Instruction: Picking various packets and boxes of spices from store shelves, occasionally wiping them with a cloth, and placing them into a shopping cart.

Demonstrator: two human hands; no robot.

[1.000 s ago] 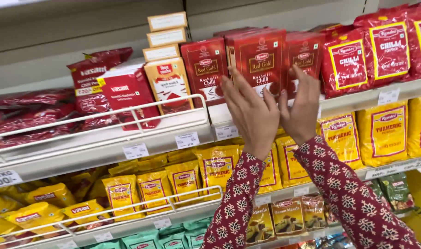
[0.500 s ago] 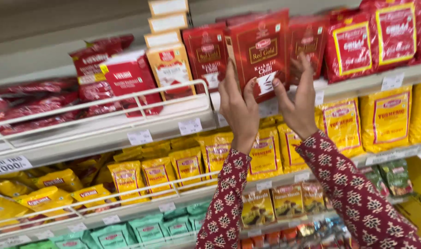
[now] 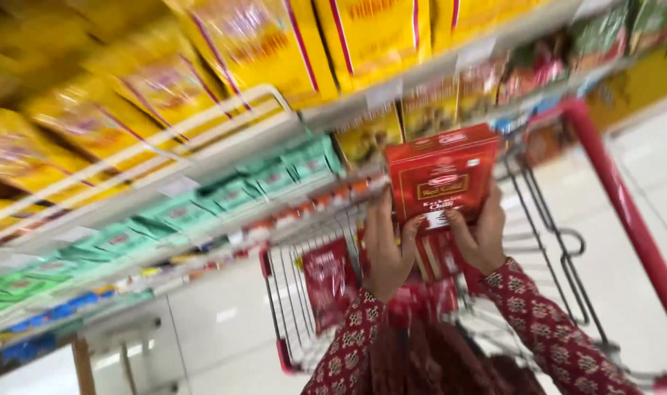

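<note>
- The box [image 3: 441, 175] you hold is bright red, with a gold-framed label panel and a white patch near its lower edge.
- Your sleeves [image 3: 560, 336] are dark red, printed with a repeating pale floral motif.
- Your cart [image 3: 618, 197] has a red handle bar and red corner caps on grey wire mesh.
- The packets [image 3: 330, 281] inside your cart are red with pale markings; detail is blurred.
- The upper shelf packets [image 3: 275, 44] are yellow with red stripes.
- The lower shelf packets [image 3: 165, 219] are green; below them sit blue ones [image 3: 48, 311].
- The shelf rails [image 3: 150, 150] are white.
- The floor [image 3: 224, 314] is glossy off-white.
</note>
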